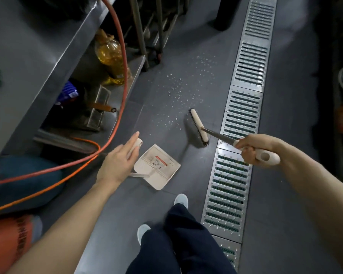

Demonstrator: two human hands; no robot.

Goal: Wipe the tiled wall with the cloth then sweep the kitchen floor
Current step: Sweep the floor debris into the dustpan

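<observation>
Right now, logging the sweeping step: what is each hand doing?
Left hand: fingers straight, resting on the dustpan handle.
Right hand: grips the brush handle.

cream dustpan [158,167] | orange hose [120,56] | dark grey floor [186,76]
</observation>
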